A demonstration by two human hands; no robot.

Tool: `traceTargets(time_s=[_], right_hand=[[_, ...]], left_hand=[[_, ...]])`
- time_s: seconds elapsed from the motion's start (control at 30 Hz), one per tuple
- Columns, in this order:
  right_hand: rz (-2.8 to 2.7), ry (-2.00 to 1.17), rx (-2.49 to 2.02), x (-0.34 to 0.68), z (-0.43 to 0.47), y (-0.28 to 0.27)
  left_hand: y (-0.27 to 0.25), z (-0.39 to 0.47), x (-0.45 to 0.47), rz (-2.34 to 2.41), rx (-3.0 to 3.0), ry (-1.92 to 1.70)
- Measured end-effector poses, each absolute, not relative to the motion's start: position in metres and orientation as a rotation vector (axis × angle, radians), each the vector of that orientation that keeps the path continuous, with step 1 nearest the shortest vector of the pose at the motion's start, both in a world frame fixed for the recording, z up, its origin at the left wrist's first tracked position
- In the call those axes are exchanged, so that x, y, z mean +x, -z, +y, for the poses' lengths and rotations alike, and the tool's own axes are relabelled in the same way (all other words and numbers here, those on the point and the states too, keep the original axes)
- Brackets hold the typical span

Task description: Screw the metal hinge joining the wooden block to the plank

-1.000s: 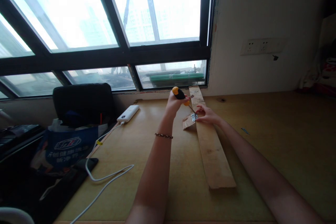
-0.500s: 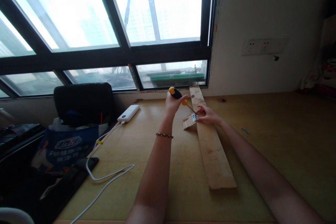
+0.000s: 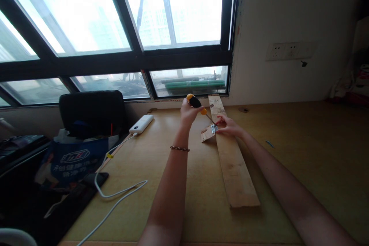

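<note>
The left hand (image 3: 188, 112) is clenched around the screwdriver (image 3: 196, 102) handle, with the shaft sloping down and to the right to the hinge (image 3: 213, 128). The right hand (image 3: 229, 126) rests just right of the tip, fingers pressed on the hinge and on the plank (image 3: 230, 157) beneath it. The hinge bridges the plank's left edge and a small wood block (image 3: 206, 134) lying against it, between the two hands. The screw itself is too small to make out.

Likely faults:
- Tip slip. The shaft is tilted, not square to the hinge; under pressure the tip may ride out of the screw head.
- Finger injury. The right fingertips lie next to the tip, in the path of any slip.
- Misalignment. The block appears unsecured and may shift under turning force.
</note>
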State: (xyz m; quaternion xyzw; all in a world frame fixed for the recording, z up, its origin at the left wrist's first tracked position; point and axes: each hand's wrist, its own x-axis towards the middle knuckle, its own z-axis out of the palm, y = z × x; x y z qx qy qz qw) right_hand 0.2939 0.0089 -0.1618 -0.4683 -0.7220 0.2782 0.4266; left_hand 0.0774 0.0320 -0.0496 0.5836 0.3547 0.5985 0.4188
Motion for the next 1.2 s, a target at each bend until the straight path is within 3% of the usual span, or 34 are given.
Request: traceTargets(time_s=[0.4, 0.8, 1.2], right_hand=[[-1.791, -0.702, -1.172, 0.293, 0.008, 0.161], [-1.780, -0.714, -1.192, 0.292, 0.008, 0.161], [-1.803, -0.694, -1.123, 0.291, 0.006, 0.160]], left_hand=[[0.039, 0.016, 0.070, 0.719, 1.138, -1.277], [0.020, -0.009, 0.071, 0.427, 1.476, -1.130], [-0.008, -0.037, 0.065, 0.497, 1.572, -1.301]])
